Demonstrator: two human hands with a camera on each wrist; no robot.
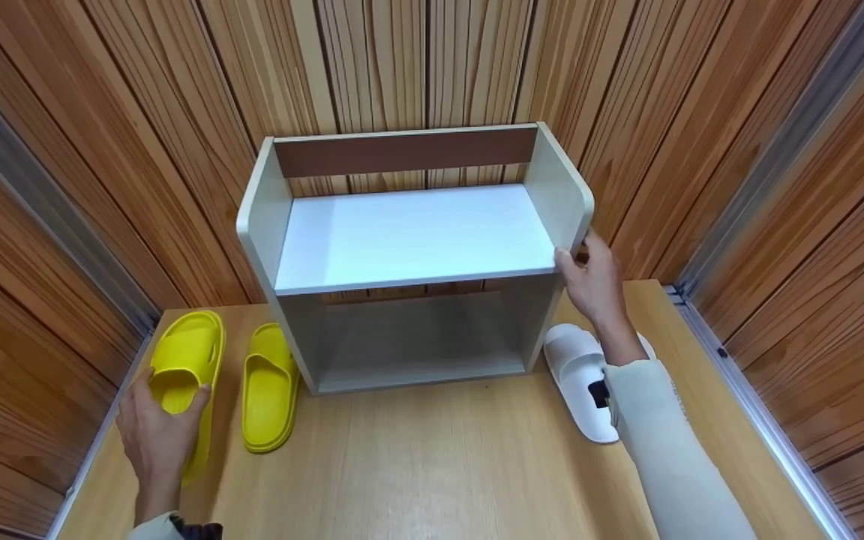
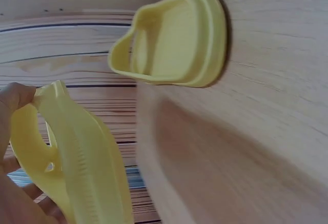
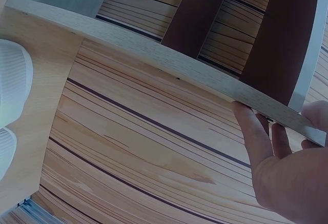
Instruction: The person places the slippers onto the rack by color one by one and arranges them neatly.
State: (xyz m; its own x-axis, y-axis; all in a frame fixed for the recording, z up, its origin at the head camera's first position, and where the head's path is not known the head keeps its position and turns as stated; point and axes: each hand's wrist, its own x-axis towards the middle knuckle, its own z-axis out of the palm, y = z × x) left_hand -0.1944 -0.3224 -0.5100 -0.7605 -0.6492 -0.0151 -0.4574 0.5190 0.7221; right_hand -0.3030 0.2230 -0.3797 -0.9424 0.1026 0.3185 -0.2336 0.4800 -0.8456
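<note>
My left hand (image 1: pixel 158 427) grips a yellow slipper (image 1: pixel 190 345) by its strap, with the thumb at the opening. The left wrist view shows that slipper tilted and raised off the floor, a shadow below it. Its yellow mate (image 1: pixel 267 409) stands on the floor beside the small white shelf unit (image 1: pixel 417 232). At the unit's right side, my right hand (image 1: pixel 598 281) holds the front edge of the side panel (image 3: pixel 169 62), thumb on the inner side and fingers outside. The upper board (image 1: pixel 417 229) of the unit carries nothing.
White slippers (image 1: pixel 571 360) stand on the floor right of the unit, partly hidden by my right forearm. Wood-patterned walls (image 1: pixel 379 60) enclose the wooden floor (image 1: pixel 417 457) at the back and both sides. A metal rail (image 1: pixel 762 435) runs along the right edge.
</note>
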